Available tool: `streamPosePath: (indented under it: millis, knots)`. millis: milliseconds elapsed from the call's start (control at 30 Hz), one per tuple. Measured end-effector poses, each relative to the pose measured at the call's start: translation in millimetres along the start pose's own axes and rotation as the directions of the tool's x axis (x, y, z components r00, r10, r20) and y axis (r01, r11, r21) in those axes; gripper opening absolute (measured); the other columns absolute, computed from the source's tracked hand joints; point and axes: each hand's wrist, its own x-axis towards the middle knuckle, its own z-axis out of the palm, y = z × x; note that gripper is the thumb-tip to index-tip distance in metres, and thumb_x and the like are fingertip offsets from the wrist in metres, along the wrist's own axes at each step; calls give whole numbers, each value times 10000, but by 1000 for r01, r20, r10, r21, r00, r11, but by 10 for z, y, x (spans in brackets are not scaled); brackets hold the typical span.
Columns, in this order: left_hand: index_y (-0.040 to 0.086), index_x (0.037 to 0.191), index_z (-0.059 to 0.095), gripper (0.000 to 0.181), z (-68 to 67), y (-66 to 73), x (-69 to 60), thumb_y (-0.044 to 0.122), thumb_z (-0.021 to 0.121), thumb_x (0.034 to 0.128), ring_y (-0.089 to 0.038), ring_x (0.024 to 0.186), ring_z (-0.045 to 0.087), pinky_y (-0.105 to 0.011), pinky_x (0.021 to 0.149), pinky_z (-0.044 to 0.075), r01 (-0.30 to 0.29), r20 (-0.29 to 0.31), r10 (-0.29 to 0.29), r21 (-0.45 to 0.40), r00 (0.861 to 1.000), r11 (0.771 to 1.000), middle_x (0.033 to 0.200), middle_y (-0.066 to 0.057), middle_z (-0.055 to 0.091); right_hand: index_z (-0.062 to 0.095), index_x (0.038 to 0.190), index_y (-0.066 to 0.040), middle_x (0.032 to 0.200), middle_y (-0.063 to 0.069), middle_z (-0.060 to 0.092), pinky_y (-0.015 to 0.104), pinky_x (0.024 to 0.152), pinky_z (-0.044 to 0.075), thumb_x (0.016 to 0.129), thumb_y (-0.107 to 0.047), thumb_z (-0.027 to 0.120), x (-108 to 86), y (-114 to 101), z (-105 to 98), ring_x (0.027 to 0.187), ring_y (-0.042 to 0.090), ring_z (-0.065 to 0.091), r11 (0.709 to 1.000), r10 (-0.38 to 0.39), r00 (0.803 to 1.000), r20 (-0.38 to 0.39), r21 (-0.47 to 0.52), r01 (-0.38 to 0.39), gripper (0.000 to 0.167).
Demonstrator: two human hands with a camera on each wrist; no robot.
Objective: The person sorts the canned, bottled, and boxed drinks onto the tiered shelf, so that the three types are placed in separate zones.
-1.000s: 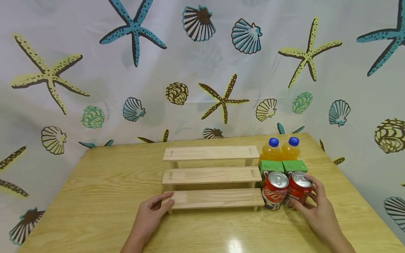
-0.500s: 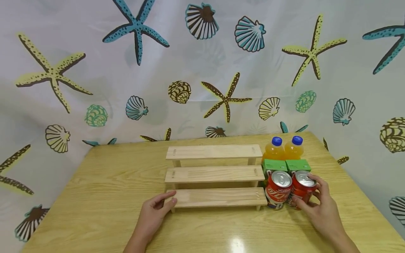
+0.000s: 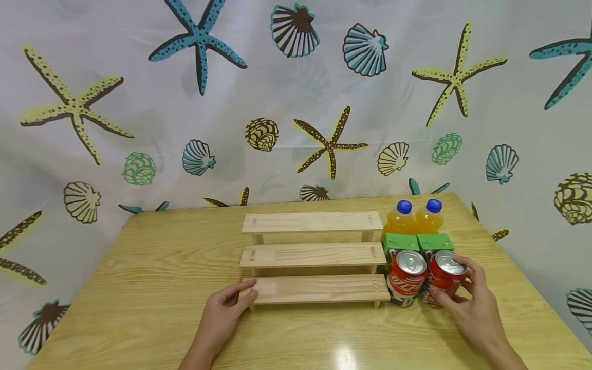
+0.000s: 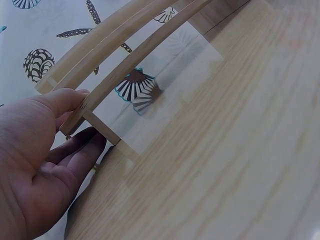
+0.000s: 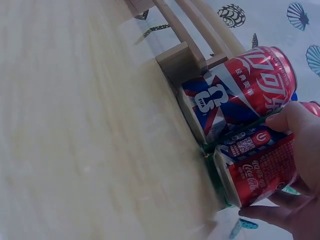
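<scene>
A three-step wooden rack (image 3: 319,289) stands on the table. My left hand (image 3: 221,313) grips the left end of its lowest step; in the left wrist view the thumb of my left hand (image 4: 40,160) lies on top and the fingers beneath. My right hand (image 3: 476,308) holds the right-hand red can (image 3: 443,280), thumb in front and fingers on the far side. Beside it, the other red can (image 3: 405,281) stands next to the rack's right end. In the right wrist view the held can (image 5: 260,170) is tilted slightly away from its neighbour (image 5: 245,90).
Behind the cans are two green boxes (image 3: 401,241), and behind those two orange drink bottles (image 3: 400,222) with blue caps. The wooden table (image 3: 162,267) meets a patterned curtain (image 3: 296,92) at the back and sides.
The right-hand can has shifted slightly to the right in my right hand, away from the other can. My left hand keeps its hold on the rack.
</scene>
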Motion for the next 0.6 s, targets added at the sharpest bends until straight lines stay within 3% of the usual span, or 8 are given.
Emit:
streamPosePath:
  millis: [367,533,600]
  knots:
    - [143,1291,683,492,-20,4,-20,405,756,881,-217,1459,394,-374,1198,324,-3,-4,3,17,1000,1000,1398,-23,619,267,1533,-171,1347,230,504,130,689,553,870,-170,799,11,-111,-56,1145,372,593,999,8,999,-31,-33,-9,850]
    - [141,1291,683,487,-22,3,-23,399,754,884,-232,1468,378,-394,1201,323,-4,-4,4,14,1000,1000,1401,-27,617,302,1519,-166,1326,217,531,136,675,556,856,-178,812,13,-139,-86,1043,-17,561,998,-8,999,-51,-69,5,837]
    - [147,1290,683,489,-17,2,-17,405,755,882,-230,1470,375,-399,1199,328,-3,-2,3,12,1000,1000,1401,-21,617,312,1514,-156,1305,214,536,133,664,552,851,-161,813,20,-153,-104,1026,-3,577,996,-20,998,-63,-83,15,831]
